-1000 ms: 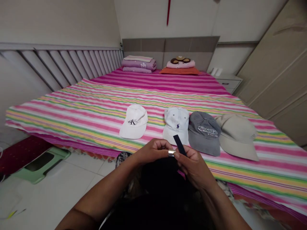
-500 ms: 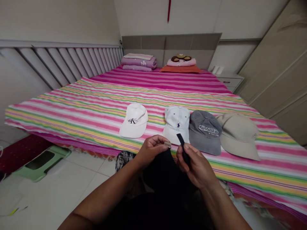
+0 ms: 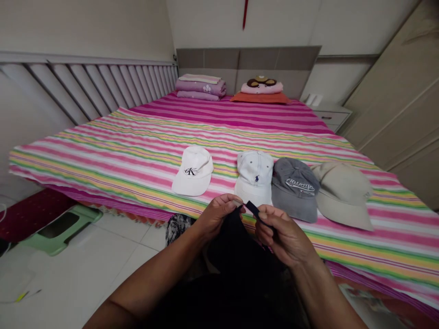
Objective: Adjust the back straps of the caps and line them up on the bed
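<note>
Over the striped bed [image 3: 103,160], my left hand [image 3: 216,217] pinches black cloth [image 3: 240,246], and my right hand's [image 3: 283,235] fingers close on a narrow black strap [image 3: 255,211].

**Tiled bedroom with a wide striped bed**

A grey panelled headboard [image 3: 248,61] stands at top centre against a white wall [image 3: 240,27]. A white slatted rail [image 3: 92,87] runs along the left, and cream wardrobe doors [image 3: 391,109] fill the right, beside a small white nightstand [image 3: 331,118]. The pink-striped bedspread [image 3: 103,157] spans the middle. A green plastic stool [image 3: 60,230] sits on white floor tiles [image 3: 113,260] at lower left.
</note>
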A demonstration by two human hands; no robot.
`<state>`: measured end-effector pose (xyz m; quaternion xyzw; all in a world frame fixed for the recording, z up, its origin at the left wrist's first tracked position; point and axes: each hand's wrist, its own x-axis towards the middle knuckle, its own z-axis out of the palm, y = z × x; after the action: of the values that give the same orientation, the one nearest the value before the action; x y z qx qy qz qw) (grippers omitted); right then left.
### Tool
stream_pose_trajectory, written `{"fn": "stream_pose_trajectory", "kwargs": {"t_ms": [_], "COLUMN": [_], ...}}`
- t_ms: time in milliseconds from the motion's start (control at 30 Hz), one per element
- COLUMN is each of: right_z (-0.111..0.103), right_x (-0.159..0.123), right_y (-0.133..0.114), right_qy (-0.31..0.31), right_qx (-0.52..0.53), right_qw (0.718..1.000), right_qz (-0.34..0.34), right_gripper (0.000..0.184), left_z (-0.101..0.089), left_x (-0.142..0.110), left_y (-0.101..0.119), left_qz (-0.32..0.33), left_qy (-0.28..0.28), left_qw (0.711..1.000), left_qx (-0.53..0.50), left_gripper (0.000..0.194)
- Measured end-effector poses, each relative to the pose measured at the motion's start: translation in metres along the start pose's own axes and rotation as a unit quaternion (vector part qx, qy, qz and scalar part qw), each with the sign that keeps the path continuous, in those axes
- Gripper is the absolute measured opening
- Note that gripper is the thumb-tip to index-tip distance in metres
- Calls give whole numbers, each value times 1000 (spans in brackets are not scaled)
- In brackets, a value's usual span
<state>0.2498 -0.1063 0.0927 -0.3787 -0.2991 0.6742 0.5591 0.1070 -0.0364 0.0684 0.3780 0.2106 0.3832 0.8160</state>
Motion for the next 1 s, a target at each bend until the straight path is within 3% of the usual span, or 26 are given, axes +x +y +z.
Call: {"fn": "stream_pose_trajectory", "kwargs": {"t_ms": [467,800,1000], "right_z": [5,6,7], "right_x": [1,1,0], "right_y": [2,4,7], "right_qy": [-12,-3,17], "right_qx": [13,-5,-66], "right_qw": [999,999,998], "right_qz": [46,34,-2], "right_gripper": [28,28,26], "left_z": [0,-2,-2], "left_x": [-2,-3,-4], "left_y": [-1,4,4], "left_qz": [9,45,55], "left_qy": [-5,-1,-13], "left_qw": [1000,996,991], "left_qx": [1,82,121], "left_gripper": [29,28,26]}}
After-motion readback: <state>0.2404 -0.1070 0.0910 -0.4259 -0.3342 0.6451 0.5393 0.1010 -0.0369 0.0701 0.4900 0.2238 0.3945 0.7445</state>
